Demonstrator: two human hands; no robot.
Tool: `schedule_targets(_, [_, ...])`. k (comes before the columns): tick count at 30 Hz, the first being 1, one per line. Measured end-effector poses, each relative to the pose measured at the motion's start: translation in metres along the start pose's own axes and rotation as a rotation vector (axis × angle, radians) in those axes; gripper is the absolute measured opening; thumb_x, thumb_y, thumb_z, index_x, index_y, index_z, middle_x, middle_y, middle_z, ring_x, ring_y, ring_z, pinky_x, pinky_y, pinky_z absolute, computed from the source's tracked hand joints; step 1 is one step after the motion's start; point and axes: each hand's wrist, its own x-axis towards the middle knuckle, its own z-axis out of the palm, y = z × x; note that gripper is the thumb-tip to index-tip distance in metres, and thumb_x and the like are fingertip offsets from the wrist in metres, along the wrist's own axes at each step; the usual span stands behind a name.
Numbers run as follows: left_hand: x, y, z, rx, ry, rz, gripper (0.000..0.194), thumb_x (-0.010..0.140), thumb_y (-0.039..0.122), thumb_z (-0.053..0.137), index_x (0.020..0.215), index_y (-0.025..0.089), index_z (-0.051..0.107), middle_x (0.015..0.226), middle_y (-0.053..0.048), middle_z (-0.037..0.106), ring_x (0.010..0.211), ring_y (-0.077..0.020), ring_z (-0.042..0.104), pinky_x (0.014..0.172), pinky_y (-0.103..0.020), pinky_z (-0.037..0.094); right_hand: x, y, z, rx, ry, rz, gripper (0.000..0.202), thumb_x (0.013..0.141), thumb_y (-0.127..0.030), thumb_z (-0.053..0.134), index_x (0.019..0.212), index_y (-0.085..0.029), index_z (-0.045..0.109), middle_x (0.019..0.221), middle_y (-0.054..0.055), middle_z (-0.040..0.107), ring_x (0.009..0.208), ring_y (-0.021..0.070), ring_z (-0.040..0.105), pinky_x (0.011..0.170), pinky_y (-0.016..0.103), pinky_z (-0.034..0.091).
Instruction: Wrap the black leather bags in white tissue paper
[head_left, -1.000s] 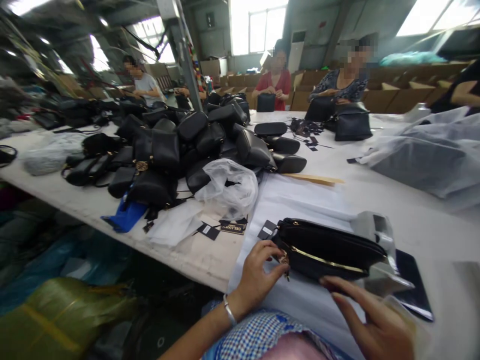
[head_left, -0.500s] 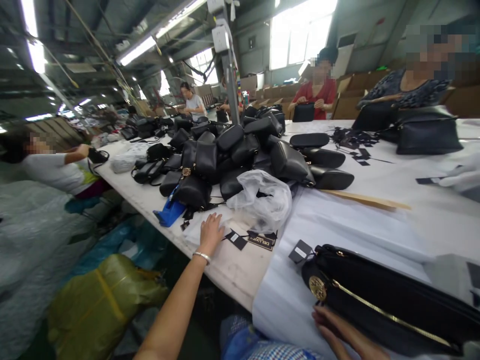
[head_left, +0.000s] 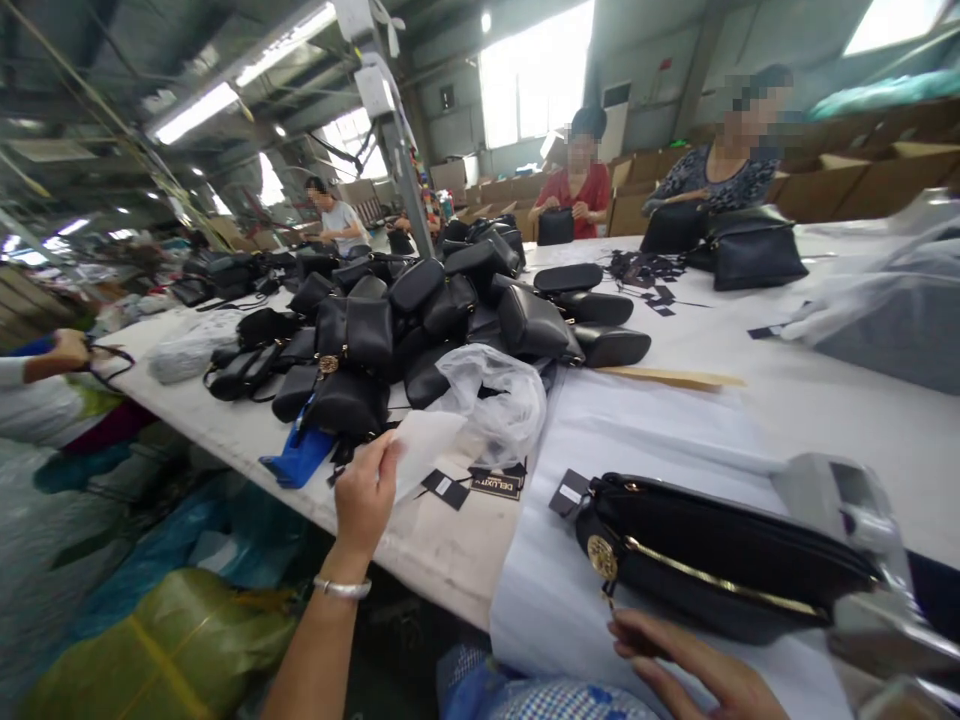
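A long white worktable bears a heap of black bags, while one black bag with a gold zip lies nearest the worker on pale sheeting. Near that bag's gold medallion, the right hand rests with fingers loosely bent; whether it holds anything cannot be told. The left hand pinches a thin white sheet by its edge, apparently raised partly off the tabletop. Lifting that sheet looks like the step in hand; the next move seems to call for a light, secure pinch, clear of the dark card close by.
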Motion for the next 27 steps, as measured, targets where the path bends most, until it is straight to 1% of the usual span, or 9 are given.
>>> schedule_targets(1, [-0.006, 0.019, -0.010, -0.096, -0.078, 0.073, 0.031, 0.097, 0.037, 0.049, 0.112, 0.018, 0.069, 0.106, -0.009, 0.075, 0.094, -0.0235, 0.071, 0.084, -0.031, 0.053, 0.003, -0.005, 0.001, 0.015, 0.039, -0.028, 0.036, 0.087, -0.034, 0.068, 0.123, -0.032, 0.068, 0.108, 0.002, 0.075, 0.088, 0.0198, 0.075, 0.078, 0.018, 0.059])
schedule_targets(5, [-0.031, 0.094, -0.026, -0.448, -0.692, 0.407, 0.024, 0.098, 0.026, 0.048, 0.112, 0.023, 0.068, 0.103, -0.004, 0.075, 0.091, -0.0165, 0.070, 0.081, -0.024, 0.052, 0.013, -0.029, 0.002, 0.051, 0.105, -0.060, 0.071, 0.083, -0.050, 0.071, 0.145, -0.024, 0.047, 0.144, 0.012, 0.052, 0.128, 0.0293, 0.053, 0.100, 0.035, 0.052])
schedule_targets(8, [-0.049, 0.134, -0.013, -0.558, -0.949, 0.534, 0.024, 0.099, 0.026, 0.047, 0.111, 0.023, 0.068, 0.100, -0.005, 0.075, 0.090, -0.0170, 0.069, 0.080, -0.026, 0.052, 0.012, -0.042, -0.001, 0.065, -0.052, 0.049, 0.054, 0.087, -0.048, 0.067, 0.133, -0.021, 0.061, 0.125, 0.011, 0.067, 0.113, 0.0266, 0.065, 0.096, 0.033, 0.053])
schedule_targets(10, [-0.059, 0.149, 0.004, -0.673, -0.976, 0.480, 0.023, 0.098, 0.029, 0.050, 0.108, 0.022, 0.069, 0.100, -0.005, 0.075, 0.092, -0.0179, 0.068, 0.083, -0.028, 0.052, 0.004, -0.046, -0.007, 0.060, -0.107, 0.144, 0.030, 0.093, -0.041, 0.059, 0.113, -0.022, 0.073, 0.101, 0.005, 0.076, 0.091, 0.0214, 0.072, 0.084, 0.027, 0.057])
schedule_targets(12, [-0.068, 0.156, 0.025, -0.784, -0.888, 0.270, 0.022, 0.097, 0.033, 0.052, 0.106, 0.021, 0.069, 0.102, -0.006, 0.074, 0.096, -0.0186, 0.067, 0.087, -0.029, 0.052, -0.011, -0.047, -0.015, 0.009, -0.051, 0.248, 0.028, 0.094, -0.040, 0.057, 0.098, -0.022, 0.077, 0.089, 0.003, 0.076, 0.080, 0.0202, 0.072, 0.074, 0.024, 0.057])
schedule_targets(15, [-0.085, 0.162, 0.058, -0.905, -0.763, -0.094, 0.023, 0.094, 0.037, 0.055, 0.105, 0.020, 0.066, 0.106, -0.008, 0.071, 0.100, -0.0205, 0.066, 0.086, -0.031, 0.053, -0.040, -0.042, -0.030, -0.114, 0.105, 0.436, 0.031, 0.090, -0.046, 0.060, 0.090, -0.020, 0.078, 0.084, 0.003, 0.077, 0.075, 0.0226, 0.071, 0.065, 0.025, 0.057])
schedule_targets(18, [-0.105, 0.170, 0.082, -1.045, -0.770, -0.303, 0.028, 0.086, 0.038, 0.067, 0.106, 0.019, 0.064, 0.107, -0.008, 0.069, 0.102, -0.0214, 0.065, 0.085, -0.031, 0.054, -0.068, -0.032, -0.042, -0.137, 0.212, 0.565, 0.036, 0.087, -0.050, 0.061, 0.096, -0.019, 0.077, 0.088, 0.006, 0.077, 0.079, 0.0260, 0.072, 0.064, 0.027, 0.058])
schedule_targets(22, [-0.120, 0.177, 0.091, -1.237, -0.786, -0.527, 0.035, 0.081, 0.037, 0.072, 0.108, 0.019, 0.059, 0.095, -0.005, 0.068, 0.091, -0.0179, 0.066, 0.084, -0.030, 0.053, -0.086, -0.021, -0.044, -0.204, 0.300, 0.632, 0.039, 0.086, -0.052, 0.060, 0.098, -0.018, 0.075, 0.091, 0.007, 0.077, 0.083, 0.0283, 0.071, 0.067, 0.031, 0.058])
schedule_targets(27, [-0.113, 0.176, 0.080, -1.334, -0.877, -0.692, 0.037, 0.081, 0.039, 0.074, 0.108, 0.019, 0.058, 0.093, -0.003, 0.069, 0.083, -0.0146, 0.067, 0.077, -0.028, 0.055, -0.068, -0.018, -0.028, -0.176, 0.269, 0.592, 0.038, 0.090, -0.051, 0.056, 0.094, -0.018, 0.074, 0.083, 0.007, 0.076, 0.078, 0.0266, 0.070, 0.073, 0.032, 0.055])
